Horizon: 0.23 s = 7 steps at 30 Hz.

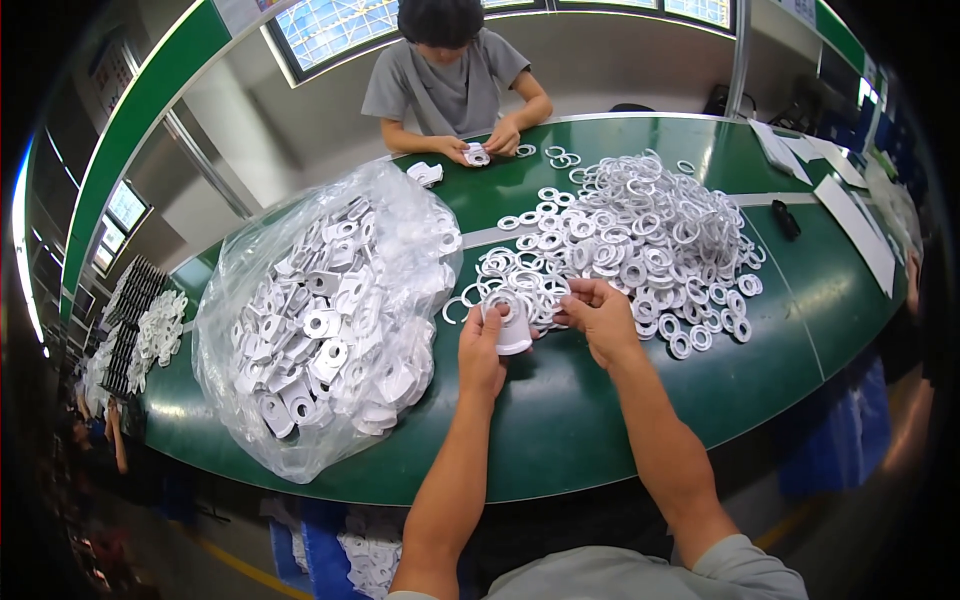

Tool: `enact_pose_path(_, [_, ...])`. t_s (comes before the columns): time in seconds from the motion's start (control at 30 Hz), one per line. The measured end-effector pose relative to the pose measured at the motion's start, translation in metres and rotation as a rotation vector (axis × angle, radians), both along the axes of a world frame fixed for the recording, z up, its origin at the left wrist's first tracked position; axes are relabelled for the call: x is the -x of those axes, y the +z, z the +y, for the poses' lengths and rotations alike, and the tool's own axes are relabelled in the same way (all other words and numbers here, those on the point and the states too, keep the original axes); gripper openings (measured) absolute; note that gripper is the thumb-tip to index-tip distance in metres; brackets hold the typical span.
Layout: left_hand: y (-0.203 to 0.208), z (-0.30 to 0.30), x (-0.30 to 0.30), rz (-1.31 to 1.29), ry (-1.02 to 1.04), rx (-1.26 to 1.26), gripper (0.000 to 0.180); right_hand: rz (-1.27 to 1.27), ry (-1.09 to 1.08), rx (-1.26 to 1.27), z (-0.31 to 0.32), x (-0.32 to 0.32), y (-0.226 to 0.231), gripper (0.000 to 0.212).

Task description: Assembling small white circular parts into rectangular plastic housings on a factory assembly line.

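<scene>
My left hand [484,350] grips a white plastic part [514,335] with a round collar at one end and a flared skirt at the other. It is held above the green table, in front of the ring pile. Just to its right, my right hand [603,318] has its thumb and fingers drawn together at the near edge of the loose white rings [630,270]. Whether a ring sits between those fingertips cannot be made out against the pile. Some rings lie behind the held part, partly hidden by it.
On the left, a clear plastic bag [225,330] holds many similar white parts [320,325]. Across the green table [560,455], a co-worker [440,85] handles another white part [476,154]. A black object [785,220] and white sheets [855,232] lie at the right.
</scene>
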<state>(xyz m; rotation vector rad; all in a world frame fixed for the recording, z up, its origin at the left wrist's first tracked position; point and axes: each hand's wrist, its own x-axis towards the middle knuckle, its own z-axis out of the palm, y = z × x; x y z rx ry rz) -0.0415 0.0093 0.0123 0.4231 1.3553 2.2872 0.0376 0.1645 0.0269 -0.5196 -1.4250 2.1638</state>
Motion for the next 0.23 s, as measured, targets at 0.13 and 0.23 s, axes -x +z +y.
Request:
enact_pose_path(0.13, [-0.001, 0.003, -0.007, -0.013, -0.117, -0.075, 0.027, -0.15, 0.24, -0.12, -0.007, -0.001, -0.003, 0.023])
enact_pose_path(0.23, [-0.009, -0.006, 0.003, 0.057, -0.217, -0.019, 0.031, -0.175, 0.308, -0.229, 0.0, -0.004, 0.002, 0.022])
